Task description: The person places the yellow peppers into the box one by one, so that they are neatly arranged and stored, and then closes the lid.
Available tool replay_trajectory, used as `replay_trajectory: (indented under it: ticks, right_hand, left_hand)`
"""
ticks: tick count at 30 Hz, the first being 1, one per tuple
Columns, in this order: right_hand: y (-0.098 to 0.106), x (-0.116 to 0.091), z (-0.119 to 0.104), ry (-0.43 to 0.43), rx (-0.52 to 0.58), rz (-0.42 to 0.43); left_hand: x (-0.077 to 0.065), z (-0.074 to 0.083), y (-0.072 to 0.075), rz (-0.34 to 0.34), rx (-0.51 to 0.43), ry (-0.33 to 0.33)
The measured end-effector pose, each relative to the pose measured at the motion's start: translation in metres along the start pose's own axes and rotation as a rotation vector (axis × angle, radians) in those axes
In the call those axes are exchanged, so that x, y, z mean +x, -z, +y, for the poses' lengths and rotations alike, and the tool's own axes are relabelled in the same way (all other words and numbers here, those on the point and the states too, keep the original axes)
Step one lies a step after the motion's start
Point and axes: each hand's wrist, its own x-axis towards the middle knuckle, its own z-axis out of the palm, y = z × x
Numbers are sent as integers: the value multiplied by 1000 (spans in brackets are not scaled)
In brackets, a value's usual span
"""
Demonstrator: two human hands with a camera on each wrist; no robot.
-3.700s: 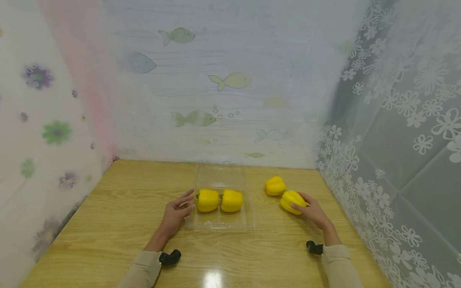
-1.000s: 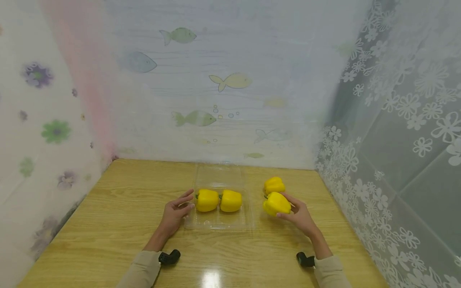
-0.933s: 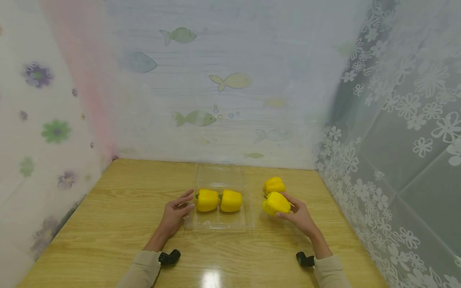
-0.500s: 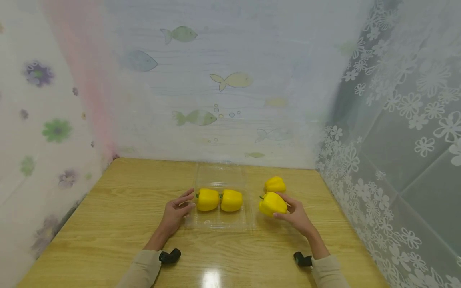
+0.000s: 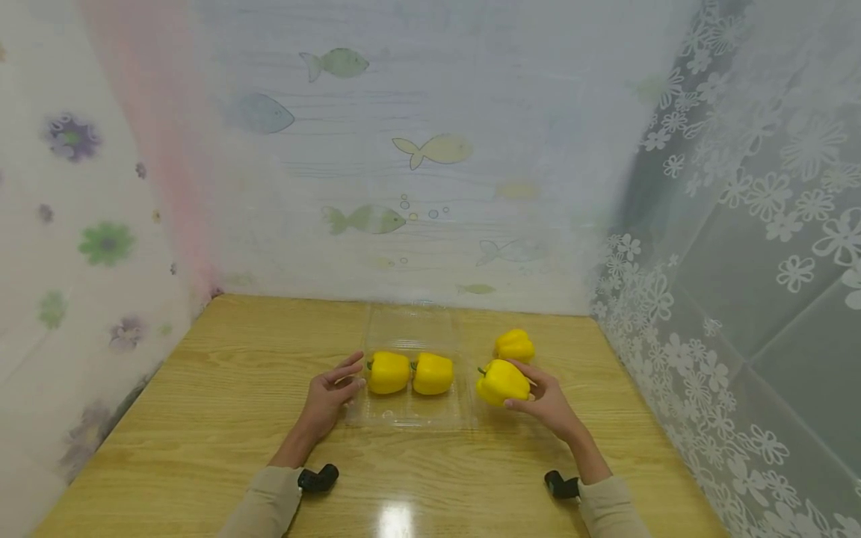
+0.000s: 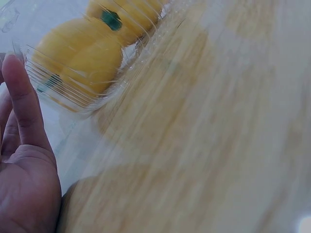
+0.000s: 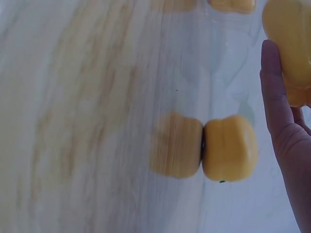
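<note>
My right hand [image 5: 548, 403] grips a yellow bell pepper [image 5: 501, 382], its green stem pointing left, just right of a clear plastic container. In the right wrist view the thumb lies along the held pepper [image 7: 291, 53]. The clear container [image 5: 386, 416] stands with its lid folded back; two yellow bell peppers lie in its far half, a left one [image 5: 388, 373] and a right one [image 5: 433, 373]. My left hand [image 5: 328, 396] is at the container's left edge, fingers fairly straight. In the left wrist view the thumb [image 6: 24, 102] touches or nearly touches the ribbed wall.
One more yellow bell pepper [image 5: 515, 345] lies on the wooden table [image 5: 255, 359], behind the right hand. A patterned sheet [image 5: 430, 187] hangs along the back, with others at both sides. Black wrist devices [image 5: 319, 479] sit at both cuffs.
My right hand has carried the bell pepper left from beside the loose one, closer to the container, and its stem has come into view. The left hand and container stay put.
</note>
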Motion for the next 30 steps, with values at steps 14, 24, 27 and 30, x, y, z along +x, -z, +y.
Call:
replay_trajectory:
  ticks: [14, 24, 27, 30]
  right_hand:
    - [-6, 2, -6, 17, 34, -29]
    - [-10, 5, -10, 55, 33, -50]
    - [-11, 7, -12, 72, 37, -59]
    - [-12, 8, -15, 72, 45, -60]
  left_hand:
    - [-1, 1, -3, 7, 22, 12]
    - [-1, 1, -1, -2, 21, -2]
    - [-1, 1, 0, -5, 17, -4]
    - [0, 1, 0, -6, 9, -8]
